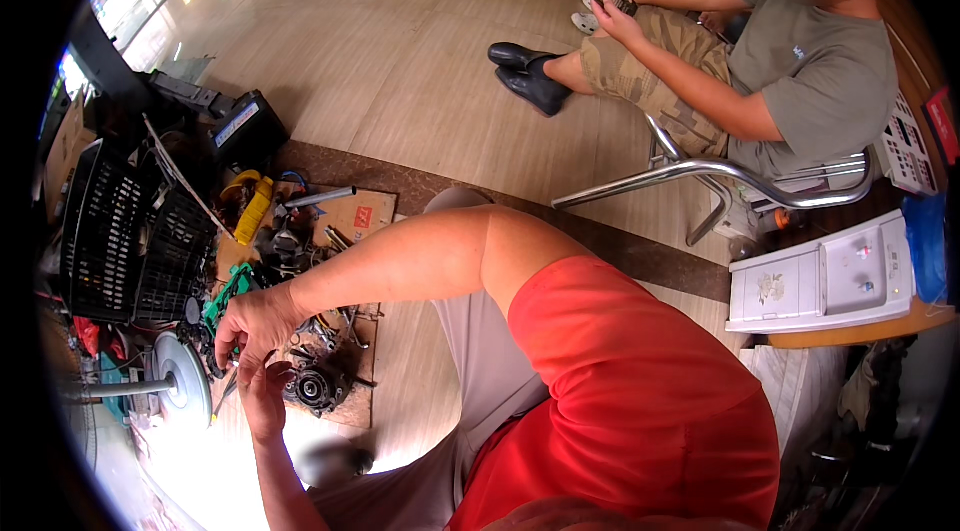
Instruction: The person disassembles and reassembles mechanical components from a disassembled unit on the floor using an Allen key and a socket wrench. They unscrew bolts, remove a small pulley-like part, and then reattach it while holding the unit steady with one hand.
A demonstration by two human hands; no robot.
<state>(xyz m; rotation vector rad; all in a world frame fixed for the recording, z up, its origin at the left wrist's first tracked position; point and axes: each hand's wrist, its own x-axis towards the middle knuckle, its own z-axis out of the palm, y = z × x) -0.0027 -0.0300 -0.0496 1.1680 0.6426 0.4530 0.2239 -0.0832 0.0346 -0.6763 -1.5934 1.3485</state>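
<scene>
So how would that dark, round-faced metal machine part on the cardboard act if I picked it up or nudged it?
The machine part looks solidly metal, so it's probably heavy for its size. Its lumpy, irregular outline should discourage rolling, and its chunky body suggests stiffness.

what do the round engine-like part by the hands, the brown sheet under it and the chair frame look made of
Round engine-like part: probably dark metal, judging by glints on its rings.
Brown sheet: matt, likely cardboard from its flat tan face, possibly thin wood.
Chair frame: polished metal, perhaps chromed, given its mirror-like bright streaks.
</scene>
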